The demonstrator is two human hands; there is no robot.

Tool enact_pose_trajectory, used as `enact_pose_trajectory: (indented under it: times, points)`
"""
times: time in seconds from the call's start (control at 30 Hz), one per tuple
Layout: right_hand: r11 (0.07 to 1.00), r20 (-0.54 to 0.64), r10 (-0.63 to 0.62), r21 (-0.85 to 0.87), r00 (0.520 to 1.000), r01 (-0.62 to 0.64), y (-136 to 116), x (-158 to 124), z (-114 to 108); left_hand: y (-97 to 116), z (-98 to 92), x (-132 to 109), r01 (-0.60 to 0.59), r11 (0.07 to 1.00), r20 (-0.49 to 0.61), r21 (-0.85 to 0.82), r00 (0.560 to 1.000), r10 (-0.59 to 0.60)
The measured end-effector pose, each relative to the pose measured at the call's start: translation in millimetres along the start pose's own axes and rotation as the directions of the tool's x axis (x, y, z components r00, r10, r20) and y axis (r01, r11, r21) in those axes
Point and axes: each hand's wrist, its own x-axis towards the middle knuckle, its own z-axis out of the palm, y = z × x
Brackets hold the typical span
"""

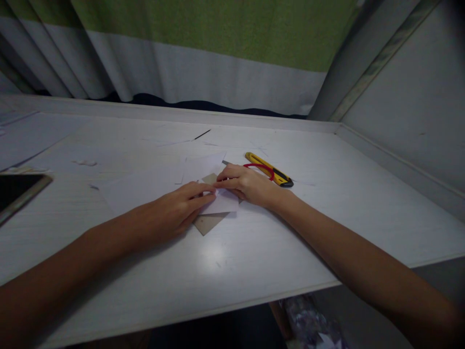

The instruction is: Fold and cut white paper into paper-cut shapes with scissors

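Observation:
A small piece of white paper [227,203] lies over a grey-brown piece of cardboard [209,224], whose corners stick out at the front and back. My left hand [187,203] pinches the paper from the left, thumb and forefinger together. From the right, my right hand [250,184] has its fingers closed at the same spot, its fingertips touching those of the left. Just behind the right hand shows a red loop [271,170], perhaps a scissors handle; the hand hides part of it. A yellow box cutter [267,167] lies beyond that loop.
White sheets [134,189] spread to the left on the white table [145,291]. A dark-screened device [22,191] lies at the left edge. Farther back is a thin black stick [202,134]. A curtain [218,63] hangs behind, and a wall [417,97] bounds the right.

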Motion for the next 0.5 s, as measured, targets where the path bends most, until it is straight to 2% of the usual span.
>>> enact_pose_trajectory:
  times: [0.37,0.5]
  points:
    - [0.994,0.007,0.042,0.104,0.999,-0.043,1.1,-2.3,2.0,-4.1,6.6,-1.4,-0.025,0.997,0.023,0.066,0.999,0.023]
    - [0.977,0.010,0.207,0.055,0.978,-0.207,-3.5,-4.5,-13.7,-5.2,9.7,-3.7,-0.020,0.995,0.033,0.098,0.999,0.017]
